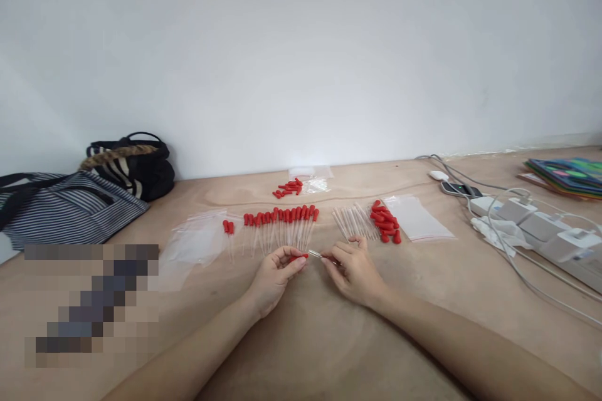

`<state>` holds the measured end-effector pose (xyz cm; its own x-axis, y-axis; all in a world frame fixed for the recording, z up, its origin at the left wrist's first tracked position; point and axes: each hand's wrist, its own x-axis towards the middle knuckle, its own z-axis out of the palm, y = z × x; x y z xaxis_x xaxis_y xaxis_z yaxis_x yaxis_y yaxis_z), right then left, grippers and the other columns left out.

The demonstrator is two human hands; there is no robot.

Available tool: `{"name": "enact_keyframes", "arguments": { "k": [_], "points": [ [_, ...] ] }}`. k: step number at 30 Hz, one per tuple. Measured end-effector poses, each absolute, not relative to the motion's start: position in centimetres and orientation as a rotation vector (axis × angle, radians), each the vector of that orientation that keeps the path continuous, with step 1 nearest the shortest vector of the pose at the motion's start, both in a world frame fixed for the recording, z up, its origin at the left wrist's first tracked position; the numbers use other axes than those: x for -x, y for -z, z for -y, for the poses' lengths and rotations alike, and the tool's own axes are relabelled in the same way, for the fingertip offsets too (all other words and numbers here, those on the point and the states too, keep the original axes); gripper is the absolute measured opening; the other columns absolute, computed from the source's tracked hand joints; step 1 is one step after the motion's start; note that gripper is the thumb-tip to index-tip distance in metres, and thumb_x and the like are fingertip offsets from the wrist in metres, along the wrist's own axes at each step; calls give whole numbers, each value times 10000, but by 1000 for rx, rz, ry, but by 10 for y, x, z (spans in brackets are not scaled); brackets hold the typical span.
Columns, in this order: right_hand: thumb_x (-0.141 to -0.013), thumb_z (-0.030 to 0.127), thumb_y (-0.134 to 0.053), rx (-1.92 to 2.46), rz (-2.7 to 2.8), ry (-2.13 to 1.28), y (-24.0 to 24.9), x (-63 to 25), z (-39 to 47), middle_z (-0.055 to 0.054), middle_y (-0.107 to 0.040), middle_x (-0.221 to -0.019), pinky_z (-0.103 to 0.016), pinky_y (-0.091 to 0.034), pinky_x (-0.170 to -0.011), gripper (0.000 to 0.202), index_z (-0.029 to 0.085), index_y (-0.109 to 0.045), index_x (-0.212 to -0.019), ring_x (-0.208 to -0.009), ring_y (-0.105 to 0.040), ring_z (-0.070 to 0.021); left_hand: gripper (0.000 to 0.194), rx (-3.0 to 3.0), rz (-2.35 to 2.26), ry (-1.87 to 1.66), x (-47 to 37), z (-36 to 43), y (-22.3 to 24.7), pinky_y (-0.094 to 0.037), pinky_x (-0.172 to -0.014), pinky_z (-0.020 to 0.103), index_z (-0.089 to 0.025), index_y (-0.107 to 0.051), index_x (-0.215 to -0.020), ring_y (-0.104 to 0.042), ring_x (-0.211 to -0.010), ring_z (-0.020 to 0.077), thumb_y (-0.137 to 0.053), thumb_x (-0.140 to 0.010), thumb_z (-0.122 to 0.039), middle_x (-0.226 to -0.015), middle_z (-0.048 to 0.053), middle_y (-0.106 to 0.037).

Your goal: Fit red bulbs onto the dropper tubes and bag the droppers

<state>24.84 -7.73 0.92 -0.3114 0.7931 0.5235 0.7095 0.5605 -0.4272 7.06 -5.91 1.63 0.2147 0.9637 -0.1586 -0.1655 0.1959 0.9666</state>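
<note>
My left hand (273,279) is closed on a red rubber bulb (305,256), pinched between thumb and fingers. Facing it, my right hand (356,270) pinches a clear glass dropper tube (315,254), its end close to the bulb's mouth; whether they touch I cannot tell. Beyond my hands lies a row of droppers with red bulbs (282,215) on glass tubes, with two more droppers (228,227) to its left. Loose glass tubes (355,220) lie past my right hand, beside a heap of loose red bulbs (385,223).
Clear plastic bags (197,239) lie at left, another bag (418,218) at right. Smaller red bulbs (288,188) and tubes (316,185) sit near the wall. Striped bags (78,203) stand far left. A power strip (550,232) with cables and stacked colourful boards (569,174) occupy the right.
</note>
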Motion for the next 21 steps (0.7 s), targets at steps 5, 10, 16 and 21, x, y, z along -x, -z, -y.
{"name": "enact_keyframes", "arguments": {
  "k": [5, 10, 16, 21],
  "points": [
    [-830, 166, -421, 1141, 2119, -148, -9, -247, 80, 9, -605, -687, -335, -227, -822, 165, 177, -585, -845, -624, -521, -100, 295, -1038, -996, -1059, -72, 61, -17, -444, -689, 223, -149, -558, -656, -559, -672, 95, -776, -513, -287, -688, -18, -613],
    [-842, 150, -399, 992, 2163, -129, -4, -247, 78, -18, -600, -712, -298, -284, -758, 174, 157, -572, -859, -640, -504, -110, 314, -1084, -1016, -1123, -72, 62, -14, -445, -705, 217, -159, -596, -758, -569, -715, 102, -772, -519, -262, -723, -18, -628],
    [-838, 138, -392, 892, 2211, -39, -5, -250, 79, -17, -578, -689, -312, -273, -753, 187, 153, -572, -885, -629, -482, -116, 282, -1219, -1076, -1124, -70, 64, -8, -479, -693, 258, -161, -630, -756, -597, -689, 135, -756, -534, -281, -702, -1, -653],
    [-833, 124, -372, 828, 2268, 30, -10, -255, 79, -8, -564, -674, -317, -251, -743, 216, 164, -581, -869, -598, -461, -106, 261, -1370, -1097, -1091, -68, 67, -6, -512, -661, 280, -157, -650, -762, -622, -663, 159, -732, -557, -296, -698, 22, -677]
  ]
}}
